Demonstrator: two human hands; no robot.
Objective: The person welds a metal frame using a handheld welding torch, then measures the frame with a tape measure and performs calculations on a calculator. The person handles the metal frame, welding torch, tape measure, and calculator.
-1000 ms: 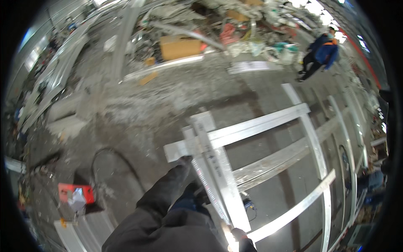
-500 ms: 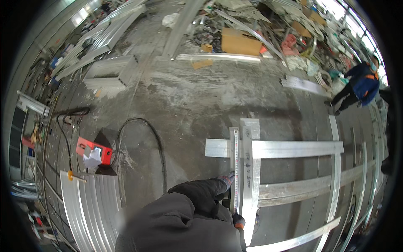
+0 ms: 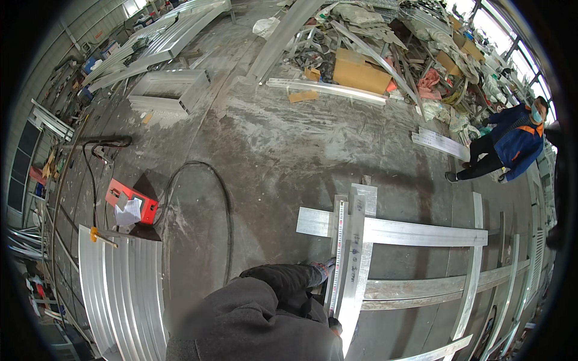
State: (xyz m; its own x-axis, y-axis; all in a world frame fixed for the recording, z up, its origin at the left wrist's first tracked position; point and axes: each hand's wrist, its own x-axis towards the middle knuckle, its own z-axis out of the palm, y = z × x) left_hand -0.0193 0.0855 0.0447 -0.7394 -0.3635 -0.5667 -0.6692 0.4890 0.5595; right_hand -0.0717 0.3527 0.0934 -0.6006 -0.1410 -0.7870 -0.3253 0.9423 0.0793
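My left hand point(image 3: 325, 268), in a grey glove, is closed at the left edge of a narrow metal bar point(image 3: 335, 240). Along this bar lies an extended measuring tape point(image 3: 341, 240), pale with small markings. Close to the tape's near end is my right hand point(image 3: 335, 325), mostly hidden by my dark jacket, so its fingers cannot be made out. Right beside the tape runs a long silvery metal profile point(image 3: 355, 253) with handwritten marks. A flat crosspiece point(image 3: 427, 233) reaches rightward from it, and a short metal piece point(image 3: 314, 222) sticks out to the left.
More metal rails point(image 3: 472, 271) form a frame at right. A red machine point(image 3: 133, 203) with a black cable point(image 3: 227, 210) stands at left, near stacked profiles point(image 3: 120, 289). Scrap and a cardboard box point(image 3: 360, 71) lie at the back. Another person point(image 3: 512, 141) walks at far right.
The view has shifted, so the metal pieces appear lower. My right hand is now more hidden by the jacket. The other person is in a different stride, nearer in view.
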